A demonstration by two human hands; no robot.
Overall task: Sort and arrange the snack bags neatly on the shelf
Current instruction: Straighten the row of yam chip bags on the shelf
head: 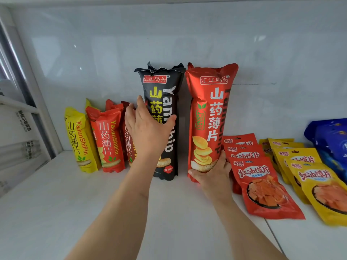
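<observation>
A: Why both hands on the tall bags?
B: The left hand (148, 128) wraps the tall black bag (165, 117), steadying it upright; the right hand (212, 171) grips the base of the tall red bag (208, 113) just right of it, likely closing the gap.
A: Anything crowding?
B: Small upright bags (110, 139) just left of the black bag; flat red pouches (262, 177) right of the red one, on the shelf (56, 212).

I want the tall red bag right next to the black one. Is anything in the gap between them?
No, nothing visible. The shelf is bare between the tall red bag and the black bag. The right hand grips the red bag's bottom.
</observation>
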